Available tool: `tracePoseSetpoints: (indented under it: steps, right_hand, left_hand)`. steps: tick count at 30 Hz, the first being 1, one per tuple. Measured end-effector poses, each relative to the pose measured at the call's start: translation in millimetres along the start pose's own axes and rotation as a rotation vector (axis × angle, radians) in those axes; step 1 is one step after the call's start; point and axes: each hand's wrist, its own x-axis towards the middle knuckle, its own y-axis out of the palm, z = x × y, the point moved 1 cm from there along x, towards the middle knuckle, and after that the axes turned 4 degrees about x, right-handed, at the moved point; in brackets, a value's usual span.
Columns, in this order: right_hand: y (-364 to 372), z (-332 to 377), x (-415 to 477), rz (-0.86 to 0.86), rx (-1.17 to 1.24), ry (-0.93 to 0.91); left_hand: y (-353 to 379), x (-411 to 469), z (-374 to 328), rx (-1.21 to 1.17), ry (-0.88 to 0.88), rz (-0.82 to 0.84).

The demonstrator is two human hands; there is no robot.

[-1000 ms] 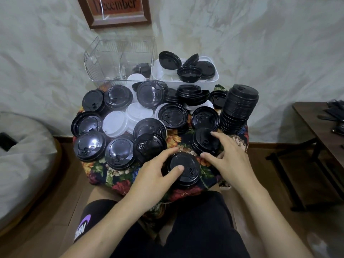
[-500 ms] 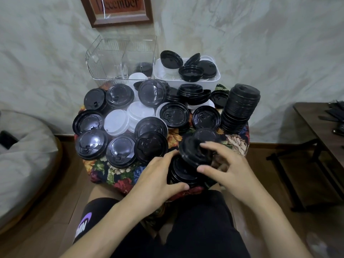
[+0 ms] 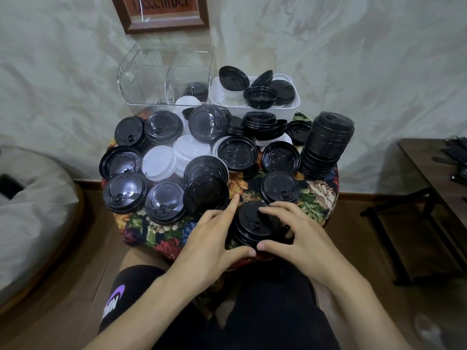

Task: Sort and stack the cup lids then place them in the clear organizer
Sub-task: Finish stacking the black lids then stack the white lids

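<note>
The clear plastic box organizer was seen at the back left, almost empty. Near the front edge of the flowery cloth table, a small pile of round black plastic cup lids was gripped on its left side by the left hand and from above by the curled right hand. Stacking seemed to be under way. Next, the top lid probably needed to be pressed flat, and the single black lid just behind could be added.
</note>
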Motion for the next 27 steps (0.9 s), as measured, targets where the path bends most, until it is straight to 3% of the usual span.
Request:
tracePoseSetpoints:
  steps: [14, 27]
  right_hand:
    - [0, 3, -2, -0.003, 0.002, -0.017]
    - [5, 3, 3, 0.021, -0.002, 0.077]
  left_hand:
    - [0, -3, 7, 0.061, 0.042, -0.036]
    - [6, 0, 12, 0.073, 0.128, -0.12]
